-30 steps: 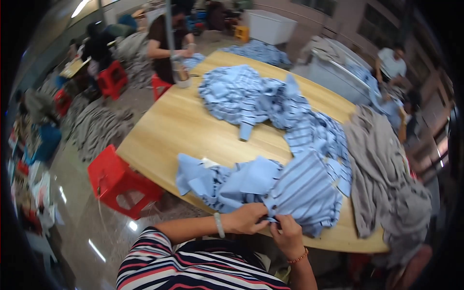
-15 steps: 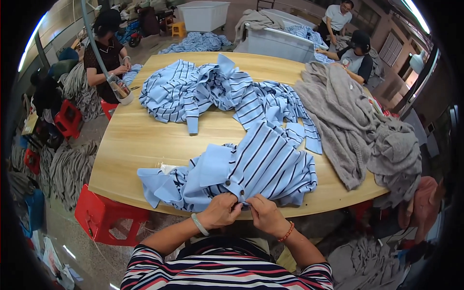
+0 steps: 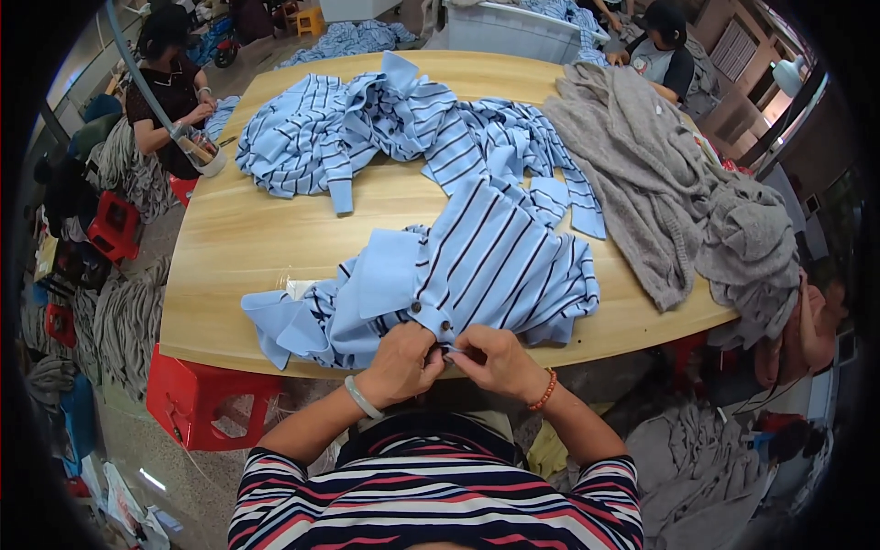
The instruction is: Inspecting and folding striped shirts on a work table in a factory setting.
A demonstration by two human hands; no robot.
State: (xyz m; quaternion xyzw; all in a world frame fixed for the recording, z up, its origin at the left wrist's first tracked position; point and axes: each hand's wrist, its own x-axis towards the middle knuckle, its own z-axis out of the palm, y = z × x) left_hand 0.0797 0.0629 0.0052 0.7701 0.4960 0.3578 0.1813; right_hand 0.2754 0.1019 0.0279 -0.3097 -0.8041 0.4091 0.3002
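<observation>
A light-blue knit cardigan (image 3: 490, 261) with dark stripes lies at the table's near edge, its plain blue band and dark buttons (image 3: 445, 326) toward me. My left hand (image 3: 401, 362) is closed on the garment's front edge, just below the buttons. Right beside it, my right hand (image 3: 500, 362) pinches the same edge between thumb and fingers. The fingertips of both hands nearly meet, and what lies exactly between them is partly hidden.
More striped blue garments (image 3: 302, 137) are heaped across the wooden table (image 3: 215, 266). Grey knits (image 3: 632, 174) cover its right side. A red stool (image 3: 206, 403) stands at the lower left. Co-workers sit at the far left and far right. A large bin (image 3: 495, 37) stands behind.
The view has tilted down, so the table sits higher in the picture. My hands stay at the cardigan's edge, fingertips drawn closer together, and a second button shows more plainly.
</observation>
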